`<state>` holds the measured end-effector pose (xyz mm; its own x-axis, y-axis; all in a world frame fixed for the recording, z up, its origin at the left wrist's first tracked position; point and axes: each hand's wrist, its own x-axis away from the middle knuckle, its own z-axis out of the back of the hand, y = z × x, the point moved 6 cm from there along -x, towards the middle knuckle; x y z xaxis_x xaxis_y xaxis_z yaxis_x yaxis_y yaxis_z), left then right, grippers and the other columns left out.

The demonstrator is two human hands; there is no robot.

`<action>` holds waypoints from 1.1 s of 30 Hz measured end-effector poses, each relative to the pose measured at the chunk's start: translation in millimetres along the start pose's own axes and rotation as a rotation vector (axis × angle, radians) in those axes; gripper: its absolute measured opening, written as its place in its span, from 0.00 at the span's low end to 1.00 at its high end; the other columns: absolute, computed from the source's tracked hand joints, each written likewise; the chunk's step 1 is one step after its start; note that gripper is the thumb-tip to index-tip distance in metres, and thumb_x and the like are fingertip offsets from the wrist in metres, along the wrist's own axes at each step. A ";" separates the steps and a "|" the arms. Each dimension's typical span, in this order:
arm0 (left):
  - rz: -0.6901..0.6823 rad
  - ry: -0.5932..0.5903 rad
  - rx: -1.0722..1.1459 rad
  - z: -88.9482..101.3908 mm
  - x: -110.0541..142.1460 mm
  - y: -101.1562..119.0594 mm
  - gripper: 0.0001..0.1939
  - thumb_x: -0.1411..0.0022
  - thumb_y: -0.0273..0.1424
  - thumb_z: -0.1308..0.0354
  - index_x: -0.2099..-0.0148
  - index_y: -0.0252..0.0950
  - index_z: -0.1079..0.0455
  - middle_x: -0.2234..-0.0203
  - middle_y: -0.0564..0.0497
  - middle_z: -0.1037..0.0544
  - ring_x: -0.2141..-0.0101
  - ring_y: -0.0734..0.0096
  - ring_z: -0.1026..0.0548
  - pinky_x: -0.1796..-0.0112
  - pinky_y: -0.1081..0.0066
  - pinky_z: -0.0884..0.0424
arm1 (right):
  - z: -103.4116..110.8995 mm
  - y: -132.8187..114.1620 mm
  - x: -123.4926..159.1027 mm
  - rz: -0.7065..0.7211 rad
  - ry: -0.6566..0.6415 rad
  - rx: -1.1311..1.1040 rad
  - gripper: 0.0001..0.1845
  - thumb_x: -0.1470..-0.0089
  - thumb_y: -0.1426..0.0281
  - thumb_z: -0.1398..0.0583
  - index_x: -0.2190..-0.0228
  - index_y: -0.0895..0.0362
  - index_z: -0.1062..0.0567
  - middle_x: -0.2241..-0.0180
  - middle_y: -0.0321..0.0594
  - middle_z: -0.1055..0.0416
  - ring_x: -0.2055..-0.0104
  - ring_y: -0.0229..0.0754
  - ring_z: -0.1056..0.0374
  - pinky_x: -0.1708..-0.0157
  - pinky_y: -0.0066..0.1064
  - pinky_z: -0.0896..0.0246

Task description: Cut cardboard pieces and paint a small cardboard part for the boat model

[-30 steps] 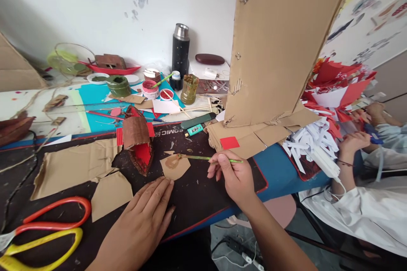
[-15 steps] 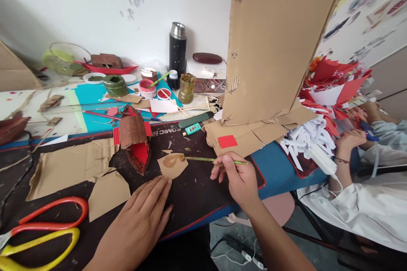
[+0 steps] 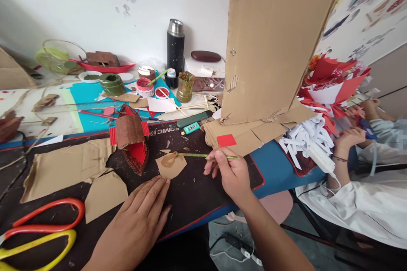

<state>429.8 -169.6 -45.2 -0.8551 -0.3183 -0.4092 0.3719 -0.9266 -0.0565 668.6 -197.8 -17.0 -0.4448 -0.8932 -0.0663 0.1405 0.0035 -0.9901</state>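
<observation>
My right hand (image 3: 229,172) pinches a green-handled paintbrush (image 3: 197,155), whose tip touches a small cardboard piece (image 3: 174,170). Brown paint in a loop shape marks that piece. Lying flat with fingers stretched out, my left hand (image 3: 140,216) rests its fingertips on the near edge of the cardboard. Just left of the piece stands a small brown model boat (image 3: 130,133) with a red inside and red pleated sides. Scissors (image 3: 47,216) with one red and one yellow handle lie left of my left hand.
Paint jars (image 3: 112,84), a black thermos (image 3: 175,46) and a red model boat (image 3: 104,62) stand along the wall. A tall cardboard panel (image 3: 273,42) rises at the right. Beyond white paper strips (image 3: 305,139), another person's hand (image 3: 351,139) shows. Cardboard scraps (image 3: 70,165) lie left.
My right hand has moved left with the paintbrush, and its tip has shifted over the painted mark. My left hand stays against the cardboard. The whole view has shifted slightly.
</observation>
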 end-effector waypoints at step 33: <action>0.011 -0.027 -0.021 -0.6 -0.5 0.4 0.26 0.19 0.33 0.53 0.30 0.20 0.30 0.40 0.28 0.19 0.41 0.41 0.22 0.40 0.49 0.32 | 22.7 -15.2 42.0 0.150 0.008 0.105 0.20 0.21 0.59 0.42 0.62 0.53 0.16 0.75 0.39 0.19 0.75 0.40 0.22 0.77 0.28 0.28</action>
<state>430.6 -169.7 -45.6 -0.8603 -0.3338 -0.3854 0.3886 -0.9186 -0.0717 667.9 -245.5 -2.0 -0.4188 -0.8826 -0.2136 0.2975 0.0889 -0.9506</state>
